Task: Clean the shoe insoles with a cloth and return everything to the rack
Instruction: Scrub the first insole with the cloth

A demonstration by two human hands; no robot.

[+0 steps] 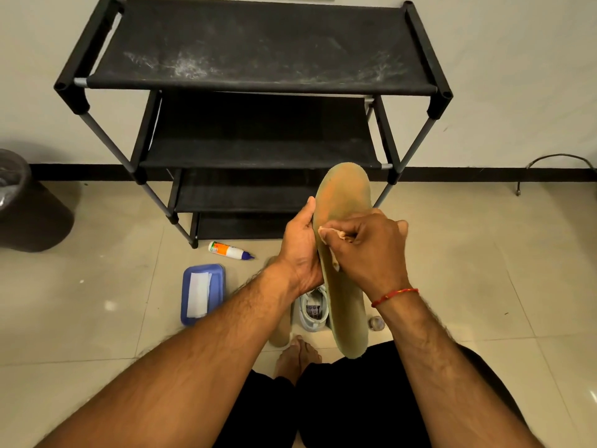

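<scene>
The grip of the left hand [300,250] is clamping the tan insole [345,195] upright before the rack [258,50] while the right hand [371,250] is pinching the cloth [326,232] against it, so wiping is apparently proceeding and re-racking is waiting.

Insole [342,195] at centre, left hand [300,250] gripping its 9 o'clock edge, right hand [371,250] pressing a cloth [326,232] on its face. Shoe rack [258,59] at 12 o'clock, against the wall. Glue bottle [227,250] at 9 o'clock, waste bin [29,205] beyond it. Tray [187,286], wipe [198,295] in it, at 8. Shoe [313,310] beneath, at 6.
</scene>
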